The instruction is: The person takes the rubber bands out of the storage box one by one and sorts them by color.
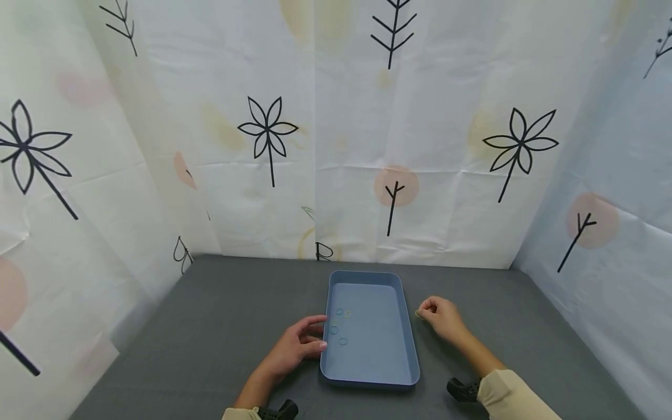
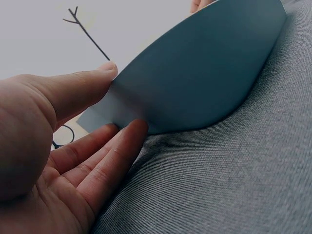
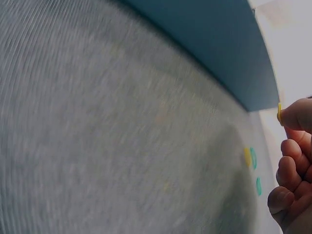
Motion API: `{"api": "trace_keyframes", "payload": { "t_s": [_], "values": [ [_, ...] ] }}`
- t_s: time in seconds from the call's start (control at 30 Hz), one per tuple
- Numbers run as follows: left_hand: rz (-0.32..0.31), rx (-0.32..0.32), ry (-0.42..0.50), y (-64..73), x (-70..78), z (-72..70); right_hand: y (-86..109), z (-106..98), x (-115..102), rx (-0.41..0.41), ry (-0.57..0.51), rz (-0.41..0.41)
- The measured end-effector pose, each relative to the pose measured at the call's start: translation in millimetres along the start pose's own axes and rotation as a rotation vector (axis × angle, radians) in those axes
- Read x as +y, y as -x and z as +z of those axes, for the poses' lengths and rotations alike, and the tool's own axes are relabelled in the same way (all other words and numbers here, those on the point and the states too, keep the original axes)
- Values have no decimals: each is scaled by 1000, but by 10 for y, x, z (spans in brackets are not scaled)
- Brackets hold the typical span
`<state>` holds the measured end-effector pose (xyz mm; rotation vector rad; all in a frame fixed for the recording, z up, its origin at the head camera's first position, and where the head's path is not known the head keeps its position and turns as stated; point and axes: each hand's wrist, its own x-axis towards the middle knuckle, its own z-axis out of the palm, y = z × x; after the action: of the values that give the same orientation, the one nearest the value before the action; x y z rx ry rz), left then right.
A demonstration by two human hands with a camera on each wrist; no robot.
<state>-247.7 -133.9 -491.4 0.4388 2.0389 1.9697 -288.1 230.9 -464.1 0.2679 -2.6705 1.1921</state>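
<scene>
A blue rectangular tray (image 1: 378, 356) lies on the grey cloth. Inside, toward its left side, are several small thin rings like rubber bands, green-blue (image 1: 343, 341) and yellowish (image 1: 348, 314). My left hand (image 1: 294, 348) rests against the tray's left wall; in the left wrist view the thumb (image 2: 87, 87) touches near the rim and the fingertips (image 2: 134, 134) meet the outer wall lower down. Right of the tray, my right hand (image 1: 445, 321) pinches a small yellow rubber band (image 3: 280, 114) between thumb and forefinger, raised off the cloth.
In the right wrist view a yellow band (image 3: 247, 157) and green bands (image 3: 258, 186) lie on the grey cloth (image 3: 146, 146) beneath the right hand. White printed sheets (image 1: 341, 204) stand around the back and sides of the table.
</scene>
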Motion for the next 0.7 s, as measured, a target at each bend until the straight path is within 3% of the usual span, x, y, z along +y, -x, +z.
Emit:
{"api": "trace_keyframes", "payload": {
  "t_s": [0.27,0.7],
  "values": [
    [-5,-4,15,-5,14,3,34,-42,181,23,45,37],
    [-5,1,6,-9,15,5,27,-131,350,-5,167,20]
  ]
}}
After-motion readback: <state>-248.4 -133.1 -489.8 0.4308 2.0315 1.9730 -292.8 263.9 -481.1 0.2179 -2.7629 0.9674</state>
